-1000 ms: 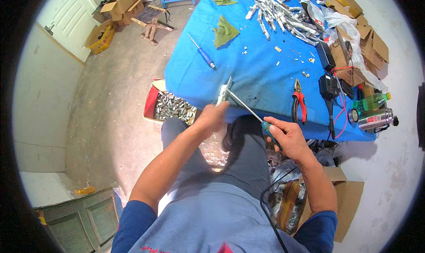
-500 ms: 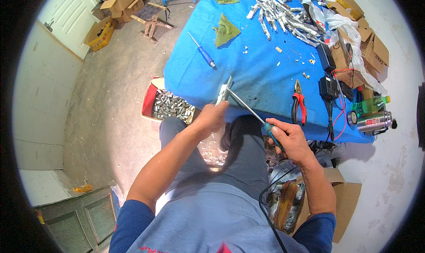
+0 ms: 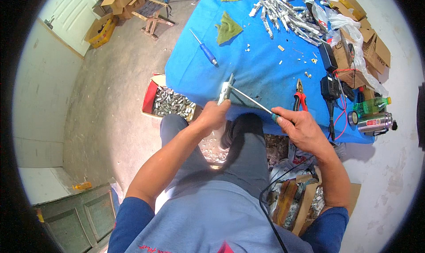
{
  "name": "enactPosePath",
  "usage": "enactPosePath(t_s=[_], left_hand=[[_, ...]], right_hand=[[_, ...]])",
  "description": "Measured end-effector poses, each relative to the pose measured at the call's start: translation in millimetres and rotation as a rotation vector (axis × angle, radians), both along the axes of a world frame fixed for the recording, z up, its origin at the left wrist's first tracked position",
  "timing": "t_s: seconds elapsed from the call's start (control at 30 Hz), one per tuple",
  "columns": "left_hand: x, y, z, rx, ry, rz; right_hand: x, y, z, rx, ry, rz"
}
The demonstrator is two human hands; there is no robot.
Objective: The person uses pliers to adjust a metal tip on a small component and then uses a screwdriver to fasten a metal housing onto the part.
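My left hand (image 3: 215, 115) is closed round the lower end of a slim silver-white strip-like piece (image 3: 225, 91), which is tilted up at the near edge of the blue-covered table. In my right hand (image 3: 303, 128) is a screwdriver (image 3: 253, 101) with a thin metal shaft and a teal handle mostly hidden by my fingers. Its tip meets the side of the piece, just above my left fingers. Beside my right hand lie red-handled pliers (image 3: 300, 96). A blue screwdriver (image 3: 207, 54) rests farther left on the cloth.
A heap of similar silver pieces (image 3: 287, 16) covers the table's far side, near two green cloths (image 3: 228, 28). Black adapters with cables (image 3: 329, 85), a green bottle (image 3: 371, 105) and a steel flask (image 3: 374, 122) line the right. A box of small metal cylinders (image 3: 172, 103) stands below left.
My right hand has shifted right and slightly up, and the screwdriver lies at a flatter angle. The left hand keeps its grip on the piece, nearly unmoved.
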State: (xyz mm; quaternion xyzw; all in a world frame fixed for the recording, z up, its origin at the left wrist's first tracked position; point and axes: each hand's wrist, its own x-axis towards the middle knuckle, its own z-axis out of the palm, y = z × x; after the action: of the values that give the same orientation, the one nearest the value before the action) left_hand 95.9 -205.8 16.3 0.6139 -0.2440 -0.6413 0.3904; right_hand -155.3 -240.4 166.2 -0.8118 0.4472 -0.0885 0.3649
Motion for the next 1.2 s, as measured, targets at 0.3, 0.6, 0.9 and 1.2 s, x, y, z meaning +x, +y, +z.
enactPosePath(t_s=[0.3,0.6,0.9,1.2], left_hand=[[-2,-4,-6,-0.100,-0.240,-0.003],[4,-3,-6,-0.055,-0.073,-0.006],[4,-4,-3,-0.064,-0.121,-0.020],[4,-2,-8,-0.065,-0.127,-0.009]], right_hand=[[7,-29,21,0.476,0.008,-0.130],[-7,-1,-3,0.549,-0.123,-0.203],[-4,11,-10,0.589,-0.220,-0.272],[-5,21,-15,0.632,-0.281,-0.307]])
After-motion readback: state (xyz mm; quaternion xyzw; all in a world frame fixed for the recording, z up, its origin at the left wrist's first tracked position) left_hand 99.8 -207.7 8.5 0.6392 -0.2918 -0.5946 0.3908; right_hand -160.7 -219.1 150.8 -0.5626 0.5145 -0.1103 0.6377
